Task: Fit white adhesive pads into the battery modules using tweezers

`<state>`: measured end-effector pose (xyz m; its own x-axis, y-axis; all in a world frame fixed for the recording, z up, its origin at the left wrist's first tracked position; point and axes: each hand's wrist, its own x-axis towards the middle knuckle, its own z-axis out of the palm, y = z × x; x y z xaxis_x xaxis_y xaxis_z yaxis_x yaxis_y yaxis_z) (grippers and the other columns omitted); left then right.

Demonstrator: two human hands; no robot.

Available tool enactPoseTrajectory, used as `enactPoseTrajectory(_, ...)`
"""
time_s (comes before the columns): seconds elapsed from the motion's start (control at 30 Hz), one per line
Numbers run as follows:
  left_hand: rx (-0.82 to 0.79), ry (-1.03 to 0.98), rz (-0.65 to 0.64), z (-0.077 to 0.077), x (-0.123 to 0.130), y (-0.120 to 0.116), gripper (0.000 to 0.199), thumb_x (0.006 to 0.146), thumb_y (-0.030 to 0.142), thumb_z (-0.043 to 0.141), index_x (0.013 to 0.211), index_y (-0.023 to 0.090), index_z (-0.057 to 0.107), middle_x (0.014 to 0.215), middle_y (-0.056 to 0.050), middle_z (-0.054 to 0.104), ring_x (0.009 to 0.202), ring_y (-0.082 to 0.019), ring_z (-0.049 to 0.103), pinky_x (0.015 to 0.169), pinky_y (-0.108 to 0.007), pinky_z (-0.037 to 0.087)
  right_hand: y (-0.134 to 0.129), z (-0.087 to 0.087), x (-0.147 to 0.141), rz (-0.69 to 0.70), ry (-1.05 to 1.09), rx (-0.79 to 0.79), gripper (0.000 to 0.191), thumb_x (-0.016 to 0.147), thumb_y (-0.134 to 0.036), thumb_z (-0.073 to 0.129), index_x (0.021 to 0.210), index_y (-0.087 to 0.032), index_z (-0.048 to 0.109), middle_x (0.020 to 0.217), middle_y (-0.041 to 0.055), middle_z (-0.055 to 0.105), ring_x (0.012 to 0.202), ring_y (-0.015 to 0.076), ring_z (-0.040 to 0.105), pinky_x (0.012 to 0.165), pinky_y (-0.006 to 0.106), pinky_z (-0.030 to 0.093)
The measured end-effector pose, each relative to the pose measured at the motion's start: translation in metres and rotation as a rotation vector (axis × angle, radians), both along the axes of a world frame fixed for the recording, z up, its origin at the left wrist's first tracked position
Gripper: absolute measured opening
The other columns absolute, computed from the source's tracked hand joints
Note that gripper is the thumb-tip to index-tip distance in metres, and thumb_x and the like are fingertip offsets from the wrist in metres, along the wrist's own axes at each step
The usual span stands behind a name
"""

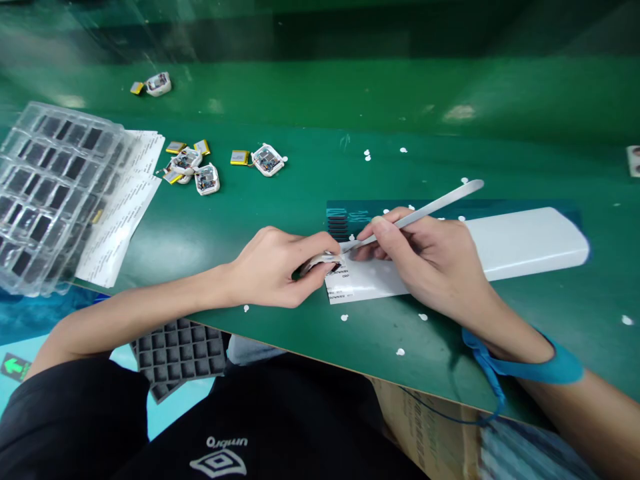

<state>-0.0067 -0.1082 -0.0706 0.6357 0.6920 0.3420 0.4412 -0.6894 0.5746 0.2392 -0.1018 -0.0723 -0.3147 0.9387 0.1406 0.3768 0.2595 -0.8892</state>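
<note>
My left hand (280,267) is closed around a small white device housing (325,259), mostly hidden by the fingers. In my right hand (425,257) is a pair of tweezers (435,203), pinched like a pen, with the tip close to the housing. Beneath both hands lies a white sticker sheet (530,243) with printed marks at its left end. A dark translucent film (345,217) sits under the sheet. Small round white stickers are scattered about, one a white sticker (344,318) near the table edge.
Several opened white housings with circuit boards (269,160) and yellow-edged batteries (240,157) lie further back. Stacked clear trays (55,193) rest on printed sheets (120,233) at the left. Below the table edge is a black grid tray (180,353). A blue wrist strap (540,367) trails a cord.
</note>
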Motion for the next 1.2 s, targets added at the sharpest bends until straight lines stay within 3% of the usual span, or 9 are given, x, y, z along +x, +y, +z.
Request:
enactPoseTrajectory(0.23, -0.106, -0.034, 0.019, 0.000, 0.001, 0.003, 0.016, 0.100, 0.026, 0.058, 0.104, 0.019, 0.073, 0.058, 0.008, 0.063, 0.044, -0.006, 0.049, 0.048, -0.019, 0.036, 0.004, 0.003, 0.002, 0.057, 0.094, -0.108, 0.051, 0.106, -0.068, 0.063, 0.079, -0.028, 0.079, 0.080, 0.0034, 0.078, 0.071, 0.0199, 0.074, 0.067, 0.034, 0.062)
enactPoseTrajectory(0.47, -0.161, -0.165, 0.046, 0.001, 0.002, 0.002, 0.015, 0.102, 0.024, 0.063, 0.108, 0.017, 0.075, 0.065, 0.006, 0.068, 0.048, -0.005, 0.052, 0.050, -0.019, 0.039, -0.001, 0.009, -0.003, -0.137, 0.292, -0.142, 0.040, 0.099, -0.065, 0.076, 0.082, -0.030, 0.079, 0.079, 0.0023, 0.076, 0.069, 0.0228, 0.073, 0.069, 0.041, 0.063)
enactPoseTrajectory(0.57, -0.407, -0.323, 0.067, 0.007, 0.005, 0.000, 0.017, 0.103, 0.024, 0.065, 0.111, 0.013, 0.074, 0.066, 0.004, 0.069, 0.051, -0.007, 0.060, 0.052, -0.019, 0.047, -0.010, 0.015, -0.008, -0.228, 0.425, -0.086, 0.032, 0.097, -0.062, 0.081, 0.083, -0.034, 0.076, 0.078, 0.0008, 0.075, 0.068, 0.0244, 0.075, 0.065, 0.043, 0.065)
enactPoseTrajectory(0.63, -0.617, -0.403, 0.058, 0.012, 0.006, -0.002, 0.021, 0.103, 0.022, 0.063, 0.119, 0.012, 0.073, 0.079, 0.000, 0.076, 0.055, -0.008, 0.067, 0.054, -0.020, 0.053, -0.017, 0.018, -0.012, -0.252, 0.441, -0.052, 0.029, 0.098, -0.061, 0.081, 0.085, -0.035, 0.076, 0.078, 0.0007, 0.074, 0.068, 0.0251, 0.077, 0.063, 0.043, 0.067)
enactPoseTrajectory(0.7, -0.783, -0.432, 0.035, 0.016, 0.006, -0.003, 0.027, 0.104, 0.020, 0.062, 0.128, 0.012, 0.070, 0.095, -0.005, 0.081, 0.061, -0.010, 0.072, 0.055, -0.021, 0.056, -0.023, 0.021, -0.014, -0.237, 0.417, -0.041, 0.028, 0.101, -0.059, 0.078, 0.086, -0.035, 0.076, 0.079, 0.0007, 0.074, 0.069, 0.0253, 0.078, 0.063, 0.043, 0.068)
enactPoseTrajectory(0.8, -0.934, -0.430, -0.041, 0.019, 0.005, -0.006, 0.035, 0.104, 0.019, 0.063, 0.139, 0.013, 0.066, 0.103, -0.008, 0.083, 0.072, -0.015, 0.078, 0.064, -0.025, 0.063, -0.030, 0.022, -0.018, -0.183, 0.344, -0.071, 0.028, 0.104, -0.056, 0.073, 0.088, -0.034, 0.077, 0.082, 0.0020, 0.076, 0.073, 0.0275, 0.080, 0.066, 0.046, 0.070)
enactPoseTrajectory(0.93, -0.987, -0.447, -0.110, 0.018, 0.004, -0.008, 0.044, 0.104, 0.014, 0.062, 0.148, 0.013, 0.060, 0.112, -0.012, 0.084, 0.089, -0.020, 0.083, 0.084, -0.035, 0.070, -0.033, 0.022, -0.019, -0.169, 0.326, -0.100, 0.026, 0.106, -0.053, 0.072, 0.088, -0.036, 0.079, 0.090, 0.0035, 0.079, 0.080, 0.0303, 0.082, 0.066, 0.047, 0.071)
enactPoseTrajectory(1.2, -1.032, -0.516, -0.111, 0.016, 0.007, -0.011, 0.050, 0.102, 0.011, 0.063, 0.152, 0.009, 0.058, 0.108, -0.013, 0.084, 0.096, -0.022, 0.085, 0.090, -0.036, 0.072, -0.030, 0.021, -0.019, -0.151, 0.347, -0.109, 0.026, 0.105, -0.048, 0.075, 0.085, -0.033, 0.082, 0.090, 0.0023, 0.082, 0.072, 0.0241, 0.080, 0.060, 0.039, 0.069)
